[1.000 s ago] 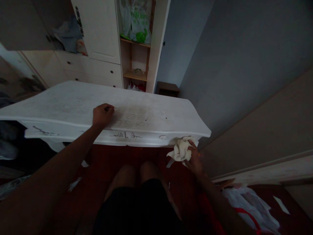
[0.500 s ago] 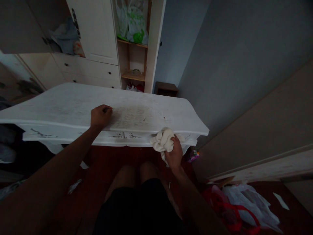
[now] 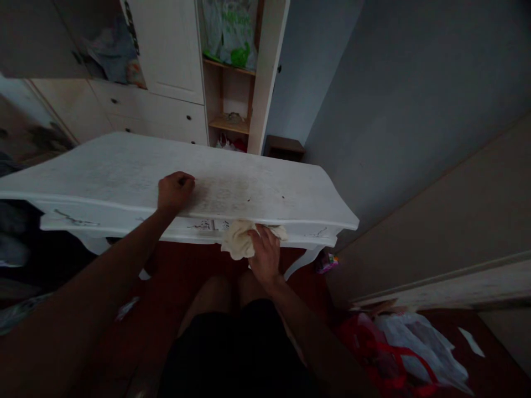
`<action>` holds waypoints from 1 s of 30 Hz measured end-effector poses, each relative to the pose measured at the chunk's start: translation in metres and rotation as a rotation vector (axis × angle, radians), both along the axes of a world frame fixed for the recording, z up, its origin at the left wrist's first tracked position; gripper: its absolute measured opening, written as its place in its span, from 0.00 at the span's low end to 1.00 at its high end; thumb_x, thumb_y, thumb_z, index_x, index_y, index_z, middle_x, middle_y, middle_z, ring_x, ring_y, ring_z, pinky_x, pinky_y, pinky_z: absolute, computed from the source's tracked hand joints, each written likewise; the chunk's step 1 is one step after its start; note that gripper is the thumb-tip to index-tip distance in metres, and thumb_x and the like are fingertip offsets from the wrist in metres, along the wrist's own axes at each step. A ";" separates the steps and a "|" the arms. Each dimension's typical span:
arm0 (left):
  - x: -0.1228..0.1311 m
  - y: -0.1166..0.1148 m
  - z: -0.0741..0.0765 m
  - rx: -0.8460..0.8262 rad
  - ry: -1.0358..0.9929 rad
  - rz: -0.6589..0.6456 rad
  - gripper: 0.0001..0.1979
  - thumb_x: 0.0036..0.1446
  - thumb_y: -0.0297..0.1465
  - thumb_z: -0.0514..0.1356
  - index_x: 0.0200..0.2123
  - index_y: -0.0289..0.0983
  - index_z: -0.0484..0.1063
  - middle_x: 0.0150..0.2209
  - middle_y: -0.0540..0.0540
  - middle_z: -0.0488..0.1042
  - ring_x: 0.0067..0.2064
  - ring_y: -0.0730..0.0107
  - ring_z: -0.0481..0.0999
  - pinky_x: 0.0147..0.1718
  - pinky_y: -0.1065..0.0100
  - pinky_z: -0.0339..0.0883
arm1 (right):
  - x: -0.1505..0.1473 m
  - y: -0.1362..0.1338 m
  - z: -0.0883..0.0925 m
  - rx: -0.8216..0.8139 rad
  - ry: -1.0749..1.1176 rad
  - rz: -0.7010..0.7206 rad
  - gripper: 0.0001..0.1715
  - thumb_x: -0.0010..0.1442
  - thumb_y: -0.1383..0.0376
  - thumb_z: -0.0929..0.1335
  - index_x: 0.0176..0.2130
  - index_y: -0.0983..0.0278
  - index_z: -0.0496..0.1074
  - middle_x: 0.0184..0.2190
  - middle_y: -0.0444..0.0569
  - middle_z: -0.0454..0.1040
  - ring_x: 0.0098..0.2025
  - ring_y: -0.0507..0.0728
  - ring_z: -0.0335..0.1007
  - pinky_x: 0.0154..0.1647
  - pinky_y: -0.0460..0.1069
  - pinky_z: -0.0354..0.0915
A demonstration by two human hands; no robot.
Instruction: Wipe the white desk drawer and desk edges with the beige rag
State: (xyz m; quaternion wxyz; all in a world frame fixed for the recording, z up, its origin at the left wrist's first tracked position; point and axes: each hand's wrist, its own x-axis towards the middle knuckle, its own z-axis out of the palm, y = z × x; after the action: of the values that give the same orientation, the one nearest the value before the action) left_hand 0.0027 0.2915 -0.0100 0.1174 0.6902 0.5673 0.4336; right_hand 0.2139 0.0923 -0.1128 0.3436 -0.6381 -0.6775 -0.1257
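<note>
The right hand is closed on a crumpled off-white cloth, with the fingers over its right part. Most of the cloth projects to the left of the grip; a smaller fold shows to the right. The cloth bears against the front panel of the white table, just below the centre of the frame. The table's long axis runs left to right across the frame, and the panel extends to both sides of the grip. The right hand is the nearer to the panel. The left hand rests on the tabletop, left of centre, curled into a loose fist; its contents, if any, cannot be determined. Dark smudges lie just to its right. A cabinet stands at upper left, beyond the table.
</note>
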 end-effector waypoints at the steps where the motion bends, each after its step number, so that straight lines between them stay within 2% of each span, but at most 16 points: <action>1: 0.000 0.000 0.000 0.002 -0.004 0.002 0.15 0.52 0.31 0.56 0.38 0.31 0.79 0.35 0.41 0.80 0.38 0.62 0.78 0.42 0.66 0.68 | -0.009 0.006 0.000 -0.019 -0.012 0.018 0.33 0.50 0.80 0.63 0.54 0.64 0.68 0.59 0.56 0.67 0.62 0.63 0.56 0.58 0.58 0.55; 7: 0.001 -0.002 0.002 0.000 -0.031 -0.009 0.12 0.51 0.30 0.55 0.34 0.35 0.78 0.34 0.43 0.79 0.38 0.62 0.78 0.42 0.66 0.69 | -0.052 0.032 -0.004 -0.049 -0.052 0.080 0.28 0.55 0.77 0.63 0.55 0.63 0.68 0.59 0.56 0.67 0.62 0.63 0.56 0.59 0.58 0.55; 12: 0.001 -0.003 0.002 -0.006 -0.066 -0.009 0.10 0.51 0.30 0.55 0.33 0.36 0.77 0.34 0.44 0.79 0.38 0.63 0.77 0.42 0.67 0.69 | -0.055 0.033 -0.010 -0.065 -0.046 0.119 0.26 0.56 0.76 0.63 0.53 0.62 0.68 0.61 0.53 0.65 0.63 0.61 0.56 0.59 0.55 0.55; 16: 0.002 -0.002 0.000 0.006 -0.091 -0.018 0.10 0.51 0.29 0.55 0.32 0.36 0.77 0.33 0.44 0.79 0.37 0.64 0.77 0.41 0.67 0.69 | -0.040 0.027 -0.017 -0.127 -0.091 0.148 0.30 0.53 0.75 0.65 0.55 0.63 0.68 0.61 0.56 0.64 0.62 0.63 0.57 0.58 0.56 0.56; 20: 0.002 -0.001 -0.001 0.025 -0.109 -0.012 0.11 0.51 0.29 0.56 0.32 0.35 0.78 0.33 0.44 0.79 0.36 0.65 0.77 0.41 0.66 0.70 | -0.018 0.017 -0.022 -0.167 -0.103 0.080 0.33 0.50 0.74 0.67 0.56 0.63 0.68 0.60 0.58 0.64 0.60 0.66 0.59 0.56 0.59 0.57; 23: 0.002 -0.001 -0.001 0.027 -0.119 -0.022 0.11 0.51 0.30 0.56 0.32 0.34 0.78 0.32 0.44 0.80 0.36 0.65 0.77 0.41 0.66 0.70 | 0.001 0.007 -0.024 -0.161 -0.114 0.035 0.34 0.49 0.73 0.68 0.57 0.64 0.68 0.60 0.59 0.65 0.59 0.67 0.59 0.56 0.59 0.56; 30: 0.002 -0.002 -0.001 0.050 -0.097 -0.034 0.11 0.51 0.29 0.56 0.32 0.34 0.78 0.34 0.42 0.80 0.37 0.63 0.78 0.42 0.65 0.70 | 0.056 -0.022 -0.030 -0.168 -0.256 0.062 0.34 0.49 0.74 0.68 0.56 0.65 0.69 0.60 0.60 0.66 0.59 0.67 0.59 0.55 0.59 0.57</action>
State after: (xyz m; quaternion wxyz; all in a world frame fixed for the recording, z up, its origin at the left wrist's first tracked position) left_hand 0.0043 0.2898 -0.0107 0.1348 0.6807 0.5379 0.4787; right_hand 0.2698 0.0704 -0.1425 0.2034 -0.6220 -0.7434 -0.1382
